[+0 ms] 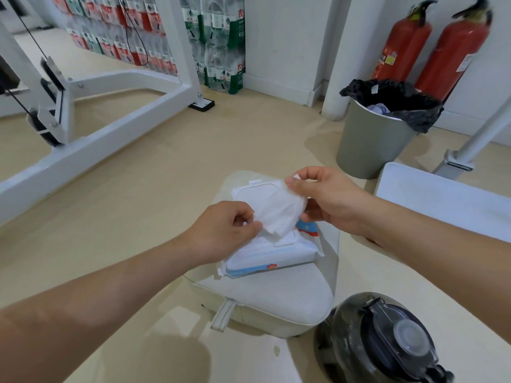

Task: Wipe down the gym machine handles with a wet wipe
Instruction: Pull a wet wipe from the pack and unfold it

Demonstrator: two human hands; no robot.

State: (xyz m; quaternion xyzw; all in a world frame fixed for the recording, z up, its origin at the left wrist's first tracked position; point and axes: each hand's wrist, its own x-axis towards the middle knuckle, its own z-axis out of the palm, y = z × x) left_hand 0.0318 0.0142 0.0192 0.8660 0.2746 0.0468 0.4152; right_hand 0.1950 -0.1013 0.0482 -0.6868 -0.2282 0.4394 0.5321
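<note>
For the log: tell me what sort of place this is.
Probably a small gym: a white steel cable machine frame, stacked shrink-wrapped packs of bottled water and a dark plastic sports bottle.

"农" on green bottle packs [235, 51]

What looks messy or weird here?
Nothing much. The wipe pack lies open, but the left hand and right hand pinch a wet wipe over it. A small spot marks the floor beside the dark bottle.
</note>
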